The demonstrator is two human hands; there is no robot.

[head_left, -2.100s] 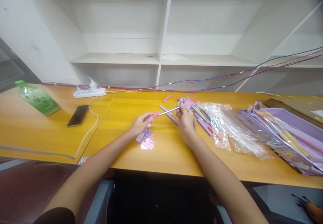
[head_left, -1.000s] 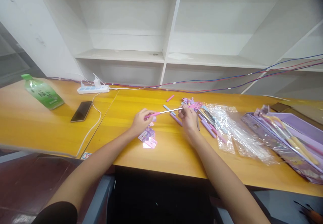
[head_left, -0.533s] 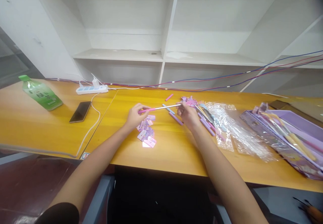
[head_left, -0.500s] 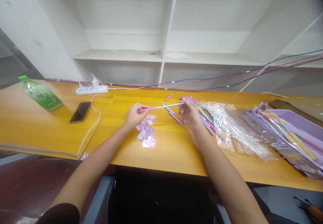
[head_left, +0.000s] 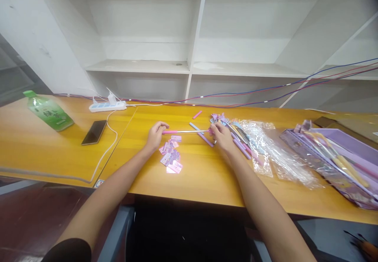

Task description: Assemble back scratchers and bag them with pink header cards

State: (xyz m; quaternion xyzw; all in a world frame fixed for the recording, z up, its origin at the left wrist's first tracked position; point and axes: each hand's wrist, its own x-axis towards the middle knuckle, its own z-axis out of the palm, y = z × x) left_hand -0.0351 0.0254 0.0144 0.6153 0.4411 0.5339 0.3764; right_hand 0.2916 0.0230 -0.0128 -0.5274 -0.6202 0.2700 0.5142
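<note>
A telescopic back scratcher (head_left: 193, 131) with a pink handle and a thin metal rod spans level between my hands above the table. My left hand (head_left: 156, 135) is closed on its pink handle end. My right hand (head_left: 222, 137) pinches the other end, where a bit of pink claw head shows and the rest is hidden by fingers. Just past my right hand lies a pile of back scratchers (head_left: 240, 130) with coloured claw heads. Below the rod are several small pink and purple cards (head_left: 169, 157). Purple (head_left: 206, 140) and blue tubes (head_left: 194, 126) lie behind it.
A pink tube (head_left: 197, 114) lies farther back. Clear plastic bags (head_left: 274, 152) and a purple bin (head_left: 339, 136) holding more scratchers stand right. On the left are a green bottle (head_left: 50, 112), a phone (head_left: 94, 132) and a power strip (head_left: 108, 105) with a white cable.
My right hand has come down and slightly toward me, so the back scratcher has gone from slanted to level. My left hand stays nearly in place, still on the handle.
</note>
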